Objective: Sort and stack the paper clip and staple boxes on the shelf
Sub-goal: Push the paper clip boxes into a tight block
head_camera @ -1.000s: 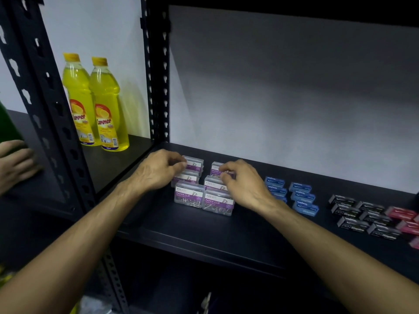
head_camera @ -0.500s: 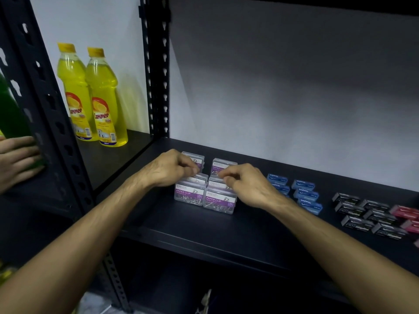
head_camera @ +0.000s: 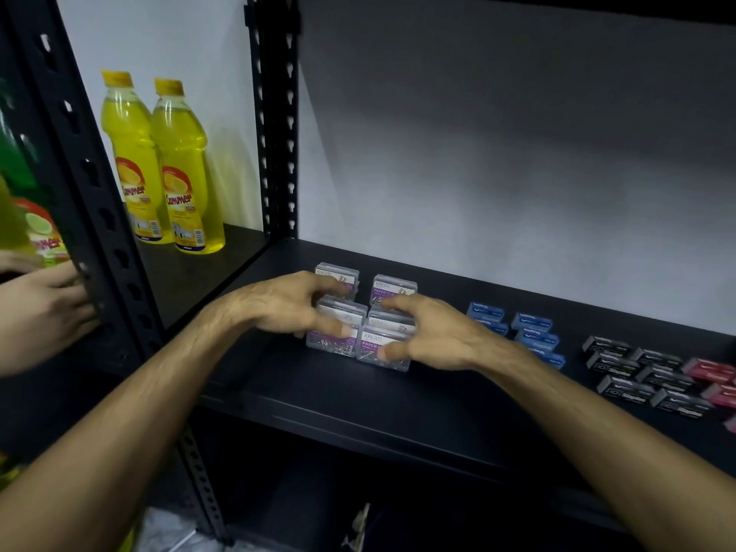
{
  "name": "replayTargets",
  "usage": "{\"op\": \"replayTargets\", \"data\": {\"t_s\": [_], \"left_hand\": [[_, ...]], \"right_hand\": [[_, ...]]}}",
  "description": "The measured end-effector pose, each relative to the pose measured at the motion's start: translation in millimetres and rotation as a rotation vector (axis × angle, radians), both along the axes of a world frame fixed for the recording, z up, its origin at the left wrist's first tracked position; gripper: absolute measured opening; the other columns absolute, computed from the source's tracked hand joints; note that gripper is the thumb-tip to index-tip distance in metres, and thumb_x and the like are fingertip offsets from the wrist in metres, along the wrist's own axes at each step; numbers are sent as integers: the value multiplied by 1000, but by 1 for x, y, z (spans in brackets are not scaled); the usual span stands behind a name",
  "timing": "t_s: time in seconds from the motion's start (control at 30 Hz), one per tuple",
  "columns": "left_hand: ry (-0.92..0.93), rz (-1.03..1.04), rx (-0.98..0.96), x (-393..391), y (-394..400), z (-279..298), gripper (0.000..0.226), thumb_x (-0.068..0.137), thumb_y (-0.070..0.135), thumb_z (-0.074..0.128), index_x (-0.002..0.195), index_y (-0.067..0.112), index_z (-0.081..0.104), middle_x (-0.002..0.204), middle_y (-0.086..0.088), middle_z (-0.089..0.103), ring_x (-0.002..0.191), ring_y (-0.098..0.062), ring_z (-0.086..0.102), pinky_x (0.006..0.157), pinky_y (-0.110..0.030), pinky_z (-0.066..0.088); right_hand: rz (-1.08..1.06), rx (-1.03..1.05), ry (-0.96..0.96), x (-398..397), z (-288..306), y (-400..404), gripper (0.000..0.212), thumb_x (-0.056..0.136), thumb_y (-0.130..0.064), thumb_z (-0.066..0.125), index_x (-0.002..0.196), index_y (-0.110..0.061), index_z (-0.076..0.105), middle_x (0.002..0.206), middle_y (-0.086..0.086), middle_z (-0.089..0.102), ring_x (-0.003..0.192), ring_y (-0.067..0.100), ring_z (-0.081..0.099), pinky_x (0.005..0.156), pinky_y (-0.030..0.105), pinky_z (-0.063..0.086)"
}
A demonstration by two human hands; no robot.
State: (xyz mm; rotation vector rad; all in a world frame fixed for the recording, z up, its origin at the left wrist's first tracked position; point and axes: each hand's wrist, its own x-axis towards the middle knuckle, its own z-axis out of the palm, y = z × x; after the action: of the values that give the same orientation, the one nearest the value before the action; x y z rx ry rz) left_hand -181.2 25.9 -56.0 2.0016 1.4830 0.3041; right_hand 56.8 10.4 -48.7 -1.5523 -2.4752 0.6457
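both hands (head_camera: 294,308) on paper clip boxes (head_camera: 392,290)

The left hand (head_camera: 294,308) and right hand (head_camera: 430,332) cover most of the paper clip boxes (head_camera: 392,290), hiding how many are stacked. The red boxes (head_camera: 711,370) run off the right edge. A green bottle (head_camera: 24,217) is blurred and cut by the left edge. Print on the black boxes (head_camera: 625,392) is unreadable.

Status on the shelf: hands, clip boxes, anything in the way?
Left hand and right hand both resting on the paper clip boxes, fingers spread, grip unclear. Clip boxes clustered, partly stacked. Blue staple boxes close on the right; nothing blocking.
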Motion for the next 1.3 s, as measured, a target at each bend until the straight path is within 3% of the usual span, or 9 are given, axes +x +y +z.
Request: {"op": "replayTargets", "data": {"t_s": [0.13,0.37,0.9,1.1,1.2,1.23,1.3], "left_hand": [[-33,-48,-16,4,0,-3,71,78,24,82,139,25,47,108,2,63,88,-21,66,64,-30,59],[-60,-83,-11,3,8,-3,56,78,16,81,126,25,55,101,0,63,78,-16,62,59,-25,55],[-69,-89,0,2,17,-5,60,79,14,81,132,23,53,106,-3,64,83,-19,64,61,-26,56],[-55,-83,4,3,14,-2,62,79,16,80,134,24,52,106,0,64,86,-21,65,69,-32,60],[-4,-85,31,1,13,2,72,77,29,82,140,28,48,121,8,61,104,-13,63,91,-37,56],[28,-78,66,0,11,5,73,77,36,81,141,31,46,127,11,58,106,-10,60,93,-34,53],[63,-31,164,-1,8,15,70,79,47,75,141,38,44,128,13,54,100,-6,59,84,-25,48]], "right_hand": [[-5,-17,-5,-3,-2,0,75,85,-26,76,150,-24,38,147,0,49,125,14,52,89,20,37],[-6,-27,1,-3,-4,3,74,87,-25,75,151,-23,37,148,1,48,126,16,52,88,21,38],[-11,-4,12,-2,-7,11,75,86,-28,75,151,-25,37,151,0,45,129,17,51,97,26,40],[-4,28,16,-1,-9,13,75,85,-30,75,150,-24,39,149,1,47,127,16,52,91,22,39],[12,59,17,2,-10,11,72,84,-32,76,147,-23,42,143,-2,51,120,13,54,88,22,41],[17,80,16,3,-10,11,69,84,-36,75,145,-24,44,140,-3,52,117,12,55,89,24,44],[0,150,16,5,-10,10,68,84,-47,71,143,-26,45,135,-5,51,118,13,53,94,33,48]]}}
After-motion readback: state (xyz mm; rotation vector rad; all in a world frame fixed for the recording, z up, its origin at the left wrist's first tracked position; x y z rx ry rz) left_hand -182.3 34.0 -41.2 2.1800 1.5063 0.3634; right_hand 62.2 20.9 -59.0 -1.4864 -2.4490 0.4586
